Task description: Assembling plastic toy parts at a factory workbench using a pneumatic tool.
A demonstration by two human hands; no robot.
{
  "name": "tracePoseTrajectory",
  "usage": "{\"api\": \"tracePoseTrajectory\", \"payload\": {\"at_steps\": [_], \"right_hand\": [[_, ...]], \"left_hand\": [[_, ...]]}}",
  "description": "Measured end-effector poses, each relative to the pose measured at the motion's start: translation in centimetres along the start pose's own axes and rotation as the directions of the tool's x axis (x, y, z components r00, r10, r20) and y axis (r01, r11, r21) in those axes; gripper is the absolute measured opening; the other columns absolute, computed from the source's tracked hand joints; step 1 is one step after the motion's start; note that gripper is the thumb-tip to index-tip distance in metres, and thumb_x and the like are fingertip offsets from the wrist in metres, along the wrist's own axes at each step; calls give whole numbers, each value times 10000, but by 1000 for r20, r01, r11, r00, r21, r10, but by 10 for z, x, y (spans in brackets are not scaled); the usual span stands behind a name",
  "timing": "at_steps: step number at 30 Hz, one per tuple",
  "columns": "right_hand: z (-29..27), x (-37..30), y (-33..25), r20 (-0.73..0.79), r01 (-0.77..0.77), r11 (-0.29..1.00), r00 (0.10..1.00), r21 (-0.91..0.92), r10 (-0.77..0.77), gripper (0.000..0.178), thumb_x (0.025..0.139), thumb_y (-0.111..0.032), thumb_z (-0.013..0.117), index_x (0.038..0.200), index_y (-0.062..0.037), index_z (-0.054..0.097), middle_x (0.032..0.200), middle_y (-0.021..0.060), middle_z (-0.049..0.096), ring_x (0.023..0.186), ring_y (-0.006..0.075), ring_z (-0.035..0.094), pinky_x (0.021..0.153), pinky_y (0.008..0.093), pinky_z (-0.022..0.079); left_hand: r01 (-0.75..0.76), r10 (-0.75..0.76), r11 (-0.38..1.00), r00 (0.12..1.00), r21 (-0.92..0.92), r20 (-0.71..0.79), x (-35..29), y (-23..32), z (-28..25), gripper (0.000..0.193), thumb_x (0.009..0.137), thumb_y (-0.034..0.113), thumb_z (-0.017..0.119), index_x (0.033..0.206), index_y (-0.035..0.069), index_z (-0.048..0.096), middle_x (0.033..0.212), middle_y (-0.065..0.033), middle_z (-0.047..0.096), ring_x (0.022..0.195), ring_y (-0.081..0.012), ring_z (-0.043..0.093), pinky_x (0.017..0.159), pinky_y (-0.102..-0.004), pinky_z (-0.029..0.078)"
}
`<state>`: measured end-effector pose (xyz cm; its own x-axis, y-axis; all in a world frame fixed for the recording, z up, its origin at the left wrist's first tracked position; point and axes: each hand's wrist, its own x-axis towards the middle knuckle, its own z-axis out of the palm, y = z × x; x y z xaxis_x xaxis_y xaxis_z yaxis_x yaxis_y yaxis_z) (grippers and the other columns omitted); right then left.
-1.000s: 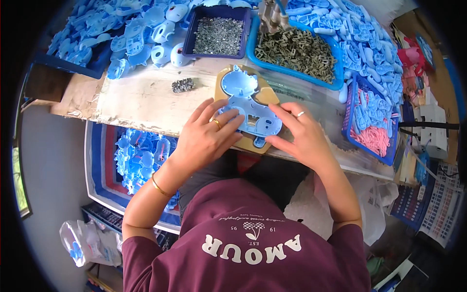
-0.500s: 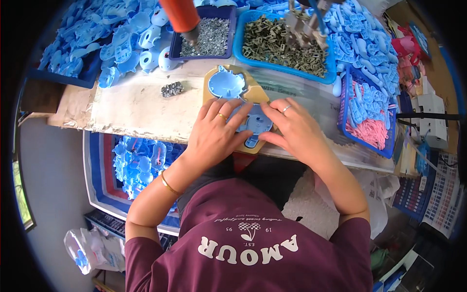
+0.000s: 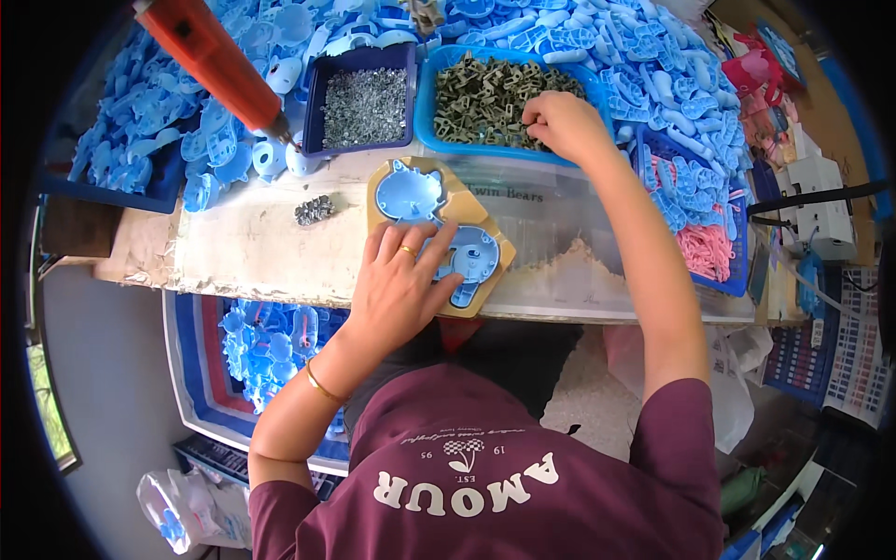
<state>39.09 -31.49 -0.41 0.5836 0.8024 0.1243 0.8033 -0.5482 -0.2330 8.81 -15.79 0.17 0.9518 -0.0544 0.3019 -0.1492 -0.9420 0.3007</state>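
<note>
My left hand (image 3: 399,278) lies with fingers stretched over a tan fixture block (image 3: 455,198) on the bench. In the block's hollows sit blue plastic shell parts, a round one (image 3: 408,194) at the far end and another (image 3: 478,256) at the near right, partly under my fingers and thumb. My right hand (image 3: 566,126) reaches into a light-blue tray (image 3: 427,117) of bronze-coloured metal clips (image 3: 481,98). Its thumb and fingers are pinched together among the clips; whatever is between them is hidden.
An orange-red power screwdriver (image 3: 210,65) hangs at upper left beside a dark-blue tray (image 3: 315,107) of small screws. A little heap of metal pieces (image 3: 315,210) lies left of the block. Blue parts (image 3: 644,75) pile up behind, and a basket (image 3: 737,266) holds pink and blue pieces.
My right hand has left the fixture block and moved up and right into the clip tray. My left hand stays on the block. The screwdriver has shifted left in view.
</note>
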Motion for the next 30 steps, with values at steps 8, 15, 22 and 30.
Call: {"api": "tracePoseTrajectory", "payload": {"at_steps": [8, 15, 22, 30], "right_hand": [[-35, -10, 19, 275, -302, 581, 952, 756, 137, 223, 965, -183, 670, 1149, -56, 669, 952, 4, 706, 836, 100, 656, 737, 268, 524], [-38, -54, -15, 285, -289, 199, 957, 936, 49, 181, 1005, -139, 640, 1167, -61, 651, 960, -2, 686, 869, 90, 650, 790, 235, 520], [-29, -99, -57, 389, -389, 15, 921, 921, -4, 175, 989, -133, 660, 1139, -44, 659, 968, 20, 687, 861, 106, 677, 785, 269, 562], [-17, -139, -85, 254, -237, -132, 958, 962, 136, 182, 971, -48, 647, 1140, 14, 619, 981, 75, 705, 883, 133, 701, 812, 273, 568]], "left_hand": [[-4, -3, 996, 997, -93, -73, 13, -3, -13, 445, 888, 242, 726, 1290, 75, 633, 1177, -100, 618, 1087, -309, 548, 968, -441, 457], [-21, -62, 914, 980, -406, -190, 63, 6, 0, 378, 924, 135, 694, 1288, 52, 630, 1164, -156, 658, 1033, -342, 613, 886, -433, 510], [21, -140, 766, 981, -643, -134, 77, 32, 14, 450, 932, 136, 721, 1346, 24, 582, 1210, -180, 657, 983, -295, 685, 760, -360, 595], [303, -393, 253, 900, -919, 188, 61, 38, 30, 216, 974, 132, 711, 1132, -13, 683, 951, -32, 719, 836, -72, 636, 737, -223, 512]]}}
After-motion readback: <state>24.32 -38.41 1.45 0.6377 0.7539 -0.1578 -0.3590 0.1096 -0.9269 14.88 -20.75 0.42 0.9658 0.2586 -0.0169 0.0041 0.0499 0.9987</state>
